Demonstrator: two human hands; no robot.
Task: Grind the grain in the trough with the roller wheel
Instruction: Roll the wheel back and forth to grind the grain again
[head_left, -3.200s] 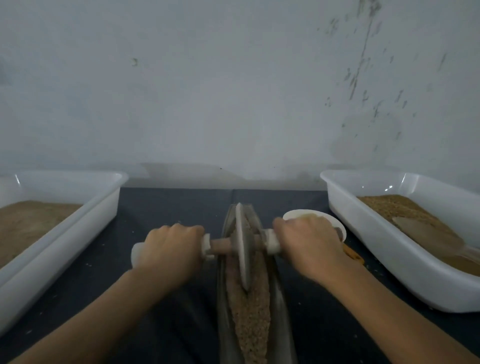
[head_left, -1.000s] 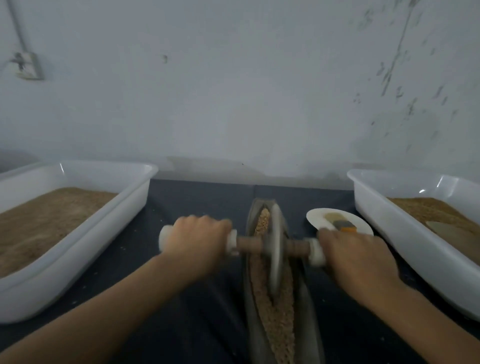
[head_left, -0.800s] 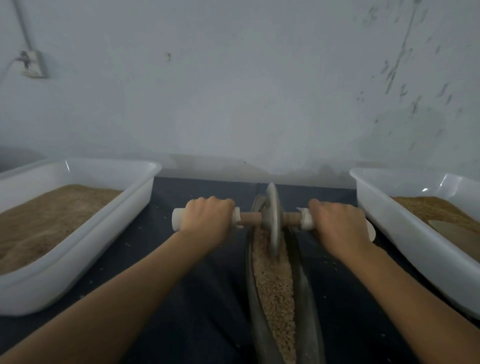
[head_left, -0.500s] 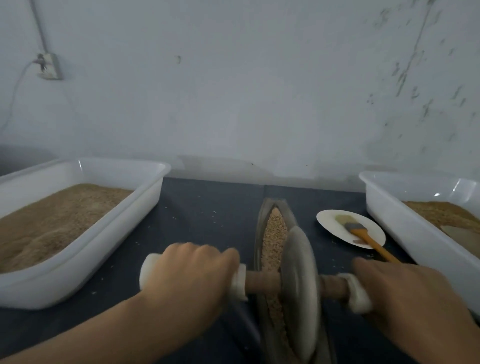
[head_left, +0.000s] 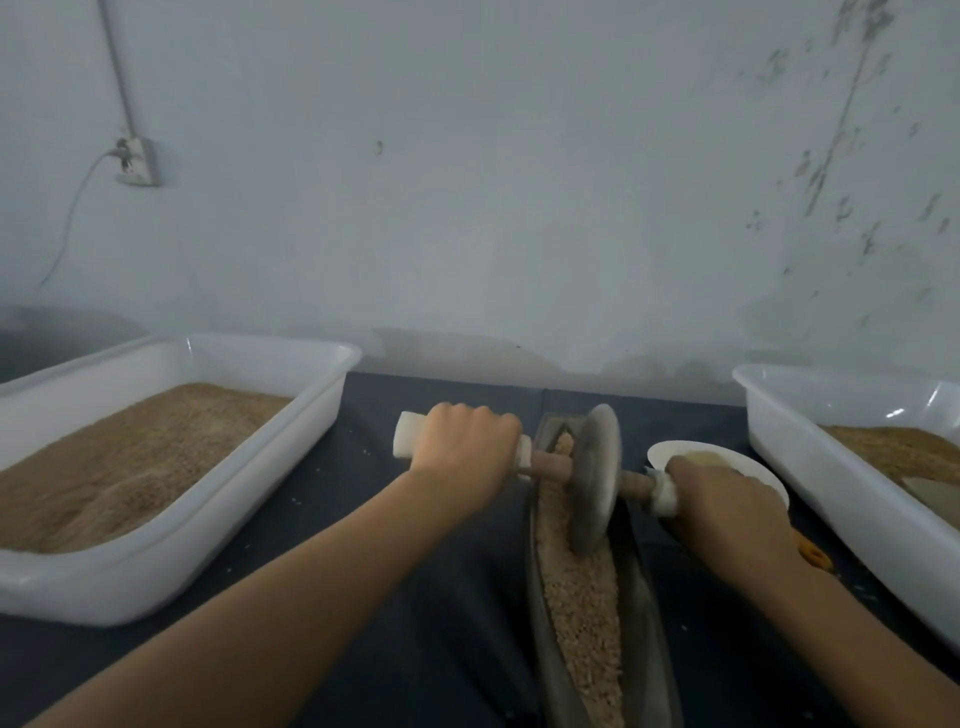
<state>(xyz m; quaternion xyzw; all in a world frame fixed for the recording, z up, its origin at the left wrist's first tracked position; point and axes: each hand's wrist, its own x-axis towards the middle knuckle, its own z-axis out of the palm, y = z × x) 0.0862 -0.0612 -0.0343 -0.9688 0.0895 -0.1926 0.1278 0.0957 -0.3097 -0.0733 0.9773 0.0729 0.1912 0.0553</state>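
Note:
A narrow boat-shaped metal trough (head_left: 649, 613) runs away from me on the dark table, filled with tan grain (head_left: 584, 597). The grey roller wheel (head_left: 597, 478) stands on edge in the grain near the trough's far end, on a wooden axle with white grips. My left hand (head_left: 467, 452) grips the left white handle. My right hand (head_left: 727, 509) grips the right handle, which it mostly hides. The axle slopes down to the right.
A white tub (head_left: 218, 499) of brown meal stands at the left, and another white tub (head_left: 852, 499) with meal at the right. A small white plate (head_left: 675, 452) lies behind my right hand. An orange brush handle (head_left: 813, 553) shows beside my right wrist. The wall is close behind.
The wheel has rolled from the trough's near part, half a second ago, to its far end. Both hands moved away from me with it. The camera view shifted right.

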